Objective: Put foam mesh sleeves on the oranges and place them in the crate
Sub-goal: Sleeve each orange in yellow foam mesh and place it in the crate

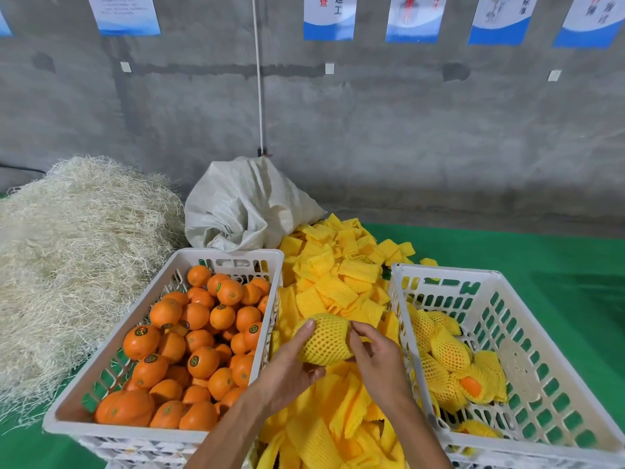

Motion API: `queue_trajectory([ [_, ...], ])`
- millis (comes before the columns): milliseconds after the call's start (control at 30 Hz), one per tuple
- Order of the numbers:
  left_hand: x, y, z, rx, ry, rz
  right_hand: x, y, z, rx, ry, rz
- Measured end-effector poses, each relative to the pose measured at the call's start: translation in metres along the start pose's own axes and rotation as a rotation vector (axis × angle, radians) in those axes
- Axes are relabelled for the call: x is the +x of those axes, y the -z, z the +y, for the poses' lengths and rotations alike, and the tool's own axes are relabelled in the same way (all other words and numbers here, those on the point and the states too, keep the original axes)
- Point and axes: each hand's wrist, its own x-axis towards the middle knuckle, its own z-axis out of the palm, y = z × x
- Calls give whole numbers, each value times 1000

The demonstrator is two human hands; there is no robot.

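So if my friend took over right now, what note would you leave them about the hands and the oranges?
Left hand: grips the sleeved orange from below and the side.
Right hand: fingers pinch the sleeve's right end.
That orange is held over the pile of loose yellow foam sleeves, between the two crates.
Left crate: full of bare oranges.
Right crate: a few sleeved oranges along its left side, most of it unfilled.
Done: this orange looks almost fully covered.
Left: probably set it in the right crate, then sleeve the many bare ones.
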Motion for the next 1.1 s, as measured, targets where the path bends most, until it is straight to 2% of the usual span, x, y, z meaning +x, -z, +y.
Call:
queue_trajectory([
  [100, 0, -10, -10, 27, 21, -56, 0, 9, 8, -170, 12, 99],
  [200, 4, -17, -19, 54, -4, -56, -2, 16, 14, -49, -81, 94],
  [333, 13, -34, -22, 144, -39, -1, -4, 23, 16, 293, -235, 28],
  [500, 25, -67, -22, 420, -44, -13, -4, 54, 15, 169, -281, -66],
  [567, 29, -76, -24, 436, -63, -63, 2, 78, 20, 241, -304, 5],
  [633, 34, -81, -25, 347, -66, -67, 6, 103, 28, 253, -296, 149],
  [733, 44, -83, -24, 380, -29, 37, 10, 134, 48, -74, -247, 346],
  [833, 53, -76, -27, 479, 38, 125, 11, 151, 70, -366, -263, 397],
  [1100, 62, -59, -28, 524, 22, 204, 23, 155, 73, -428, -198, 337],
])
